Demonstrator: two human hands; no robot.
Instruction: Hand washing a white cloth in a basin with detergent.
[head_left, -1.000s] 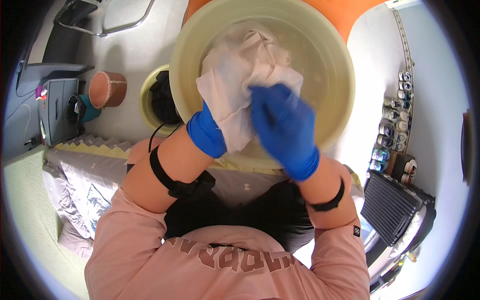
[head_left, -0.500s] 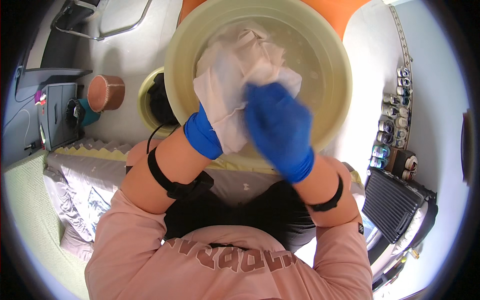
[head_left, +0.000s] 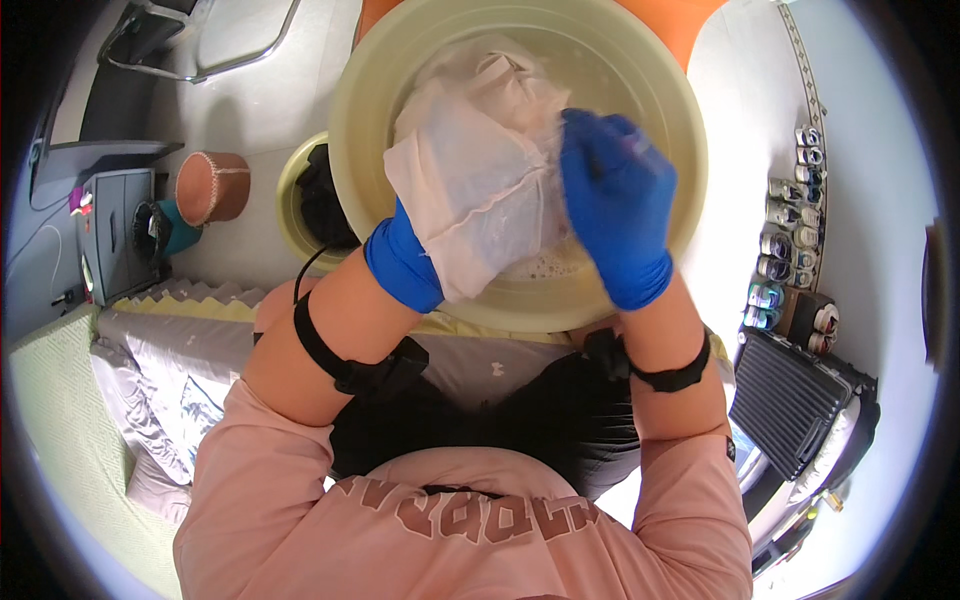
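Both hands wear blue gloves over a pale yellow basin (head_left: 660, 90). The left hand (head_left: 402, 265) is mostly under a wet white cloth (head_left: 470, 190) — its fingers hidden, so their state cannot be told. The right hand (head_left: 612, 205) curls its fingers onto the cloth's right edge, gripping it above foamy water (head_left: 545, 265) near the basin's near rim.

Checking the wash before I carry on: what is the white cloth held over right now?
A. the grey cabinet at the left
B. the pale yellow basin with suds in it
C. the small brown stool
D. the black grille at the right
B. The white cloth is gripped by the left hand and the right hand, both in blue gloves, above the pale yellow basin, where foam shows at the bottom.
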